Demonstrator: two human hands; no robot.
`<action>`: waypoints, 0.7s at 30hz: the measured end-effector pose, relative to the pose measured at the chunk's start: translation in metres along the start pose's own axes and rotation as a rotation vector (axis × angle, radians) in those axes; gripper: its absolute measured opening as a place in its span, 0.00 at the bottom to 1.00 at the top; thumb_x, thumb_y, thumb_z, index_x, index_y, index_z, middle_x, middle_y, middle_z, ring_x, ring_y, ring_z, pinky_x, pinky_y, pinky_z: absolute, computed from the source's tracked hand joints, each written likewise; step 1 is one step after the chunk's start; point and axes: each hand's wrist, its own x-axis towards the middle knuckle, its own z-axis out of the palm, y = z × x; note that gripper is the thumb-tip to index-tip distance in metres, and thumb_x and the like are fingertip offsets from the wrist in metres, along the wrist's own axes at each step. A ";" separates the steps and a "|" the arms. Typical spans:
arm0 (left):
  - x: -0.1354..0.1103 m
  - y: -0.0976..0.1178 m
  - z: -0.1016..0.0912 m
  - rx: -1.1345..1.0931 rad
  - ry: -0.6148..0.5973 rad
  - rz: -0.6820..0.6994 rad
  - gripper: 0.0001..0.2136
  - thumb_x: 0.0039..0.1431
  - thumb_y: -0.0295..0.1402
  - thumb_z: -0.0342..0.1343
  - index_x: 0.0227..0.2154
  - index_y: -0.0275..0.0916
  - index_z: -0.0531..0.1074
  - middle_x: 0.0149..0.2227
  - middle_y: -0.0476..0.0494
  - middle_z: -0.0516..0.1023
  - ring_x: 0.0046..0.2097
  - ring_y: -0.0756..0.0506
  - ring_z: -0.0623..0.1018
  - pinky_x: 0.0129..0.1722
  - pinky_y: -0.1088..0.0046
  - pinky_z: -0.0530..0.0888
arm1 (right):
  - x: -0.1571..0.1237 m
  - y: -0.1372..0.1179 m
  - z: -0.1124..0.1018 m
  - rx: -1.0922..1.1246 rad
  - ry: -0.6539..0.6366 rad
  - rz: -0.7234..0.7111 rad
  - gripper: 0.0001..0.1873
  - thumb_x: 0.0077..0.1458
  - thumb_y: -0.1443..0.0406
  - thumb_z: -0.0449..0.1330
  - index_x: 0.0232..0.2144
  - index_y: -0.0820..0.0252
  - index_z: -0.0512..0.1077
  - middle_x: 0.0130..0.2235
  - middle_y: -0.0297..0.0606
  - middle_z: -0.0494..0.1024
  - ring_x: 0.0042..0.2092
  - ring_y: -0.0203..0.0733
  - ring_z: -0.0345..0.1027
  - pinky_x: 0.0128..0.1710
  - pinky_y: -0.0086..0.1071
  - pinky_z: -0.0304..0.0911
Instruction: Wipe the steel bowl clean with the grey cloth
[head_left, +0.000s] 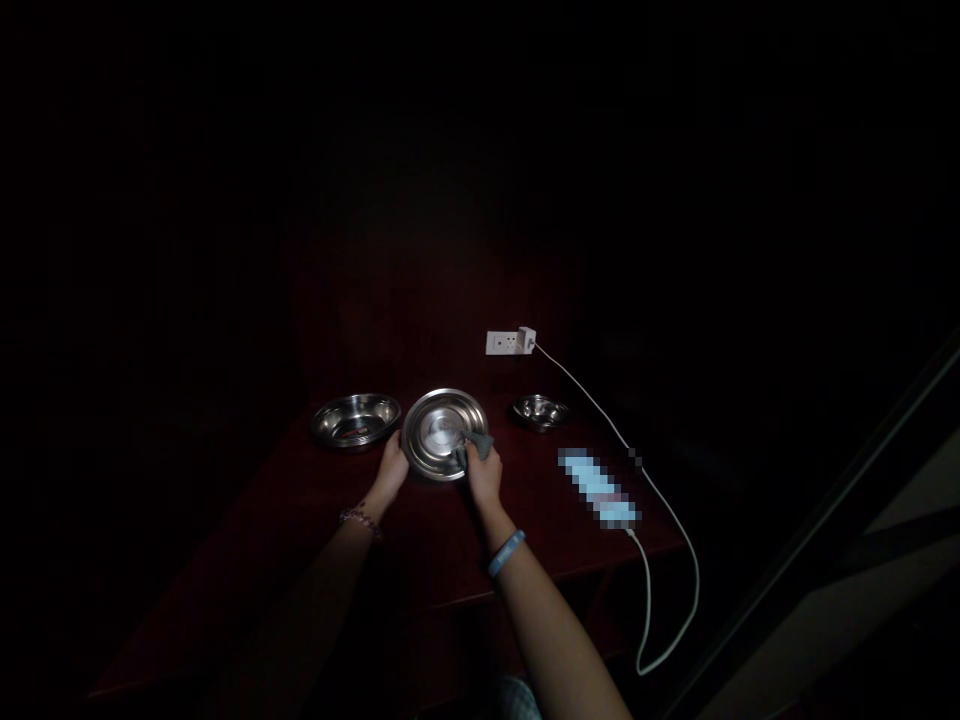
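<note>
A round, shiny steel plate (430, 412) is tilted up toward me above the dark red table. My left hand (391, 468) grips its left rim, with most of the fingers hidden behind the plate. In my right hand (484, 474) is a bunched grey cloth (480, 442), pressed against the lower right of the plate's face. To the left of the plate stands a wide steel bowl (356, 420), close to my left hand. Farther off on the right sits a smaller steel bowl (539, 412).
A lit phone (600, 488), its screen blurred out, lies on the table (442, 540) at the right. Its white cable (694, 570) loops over the table's edge and up to a charger (526, 340) in the wall socket (500, 343). Surroundings are very dark.
</note>
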 end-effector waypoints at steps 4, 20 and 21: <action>0.000 0.001 -0.001 0.000 0.013 -0.022 0.13 0.48 0.38 0.63 0.35 0.37 0.75 0.40 0.38 0.82 0.48 0.38 0.79 0.58 0.55 0.72 | 0.000 -0.002 -0.001 -0.009 0.002 0.007 0.11 0.55 0.59 0.59 0.33 0.57 0.79 0.39 0.43 0.86 0.43 0.50 0.81 0.44 0.35 0.71; -0.002 0.002 0.000 -0.004 -0.015 -0.050 0.15 0.51 0.39 0.62 0.39 0.36 0.76 0.45 0.37 0.83 0.53 0.37 0.79 0.62 0.56 0.69 | 0.001 0.003 0.000 0.056 -0.004 -0.014 0.13 0.55 0.58 0.59 0.37 0.57 0.81 0.42 0.43 0.86 0.46 0.50 0.80 0.48 0.36 0.71; -0.003 0.003 0.001 -0.009 -0.004 -0.050 0.15 0.52 0.39 0.62 0.40 0.36 0.76 0.45 0.37 0.83 0.53 0.38 0.79 0.62 0.56 0.69 | 0.001 0.003 0.000 0.064 -0.001 -0.020 0.13 0.55 0.59 0.60 0.37 0.57 0.81 0.42 0.42 0.86 0.46 0.50 0.80 0.48 0.36 0.71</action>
